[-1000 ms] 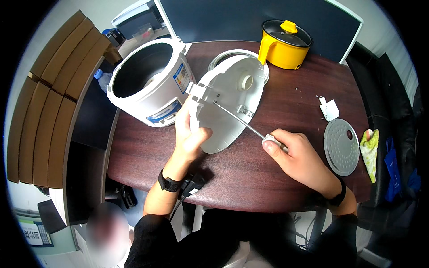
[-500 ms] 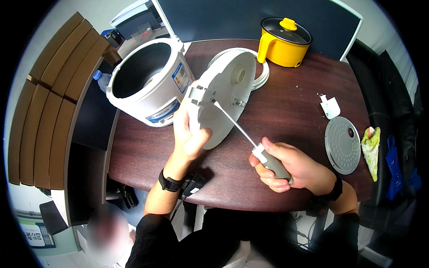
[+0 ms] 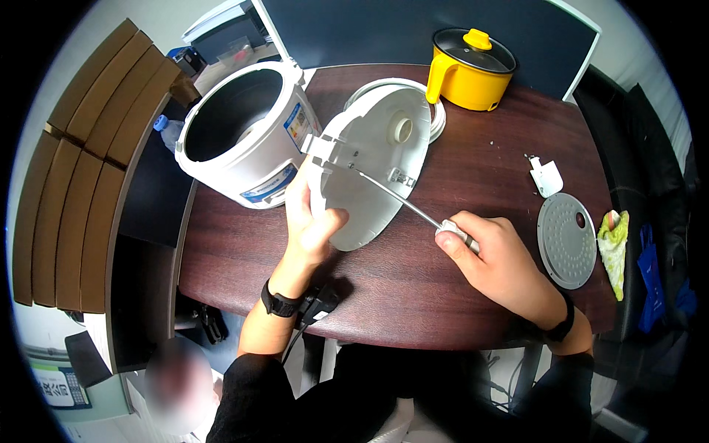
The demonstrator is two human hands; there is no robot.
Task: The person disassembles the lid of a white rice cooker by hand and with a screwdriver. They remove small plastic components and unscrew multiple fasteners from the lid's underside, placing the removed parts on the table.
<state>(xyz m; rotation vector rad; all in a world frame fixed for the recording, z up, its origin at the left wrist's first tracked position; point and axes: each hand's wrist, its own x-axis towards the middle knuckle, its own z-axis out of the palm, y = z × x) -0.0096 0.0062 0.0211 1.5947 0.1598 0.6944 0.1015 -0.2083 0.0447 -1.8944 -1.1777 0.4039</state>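
Observation:
My left hand (image 3: 310,225) grips the white rice cooker lid (image 3: 369,199) by its hinge side and holds it tilted up, its hollow inside facing right. In my right hand (image 3: 502,262) is a screwdriver (image 3: 402,199) with a grey handle, the fingers wrapped round it. Its tip meets the inside of the lid close to the hinge, by small screw holes. Behind my left hand stands the white rice cooker body (image 3: 247,140), uncovered, with a dark inside. A white ring (image 3: 439,122) lies partly hidden behind the lid.
A yellow pot (image 3: 473,74) with a glass lid stands at the back. To the right lie a white plastic piece (image 3: 546,177), a perforated grey disc (image 3: 566,244) and a yellow-green cloth (image 3: 613,251). A black plug (image 3: 319,304) rests at the near edge. Cardboard boxes (image 3: 66,214) are stacked left.
My right hand has turned over on the screwdriver and shifted slightly right and up, with the handle now more covered. The lid has tipped a little to the right.

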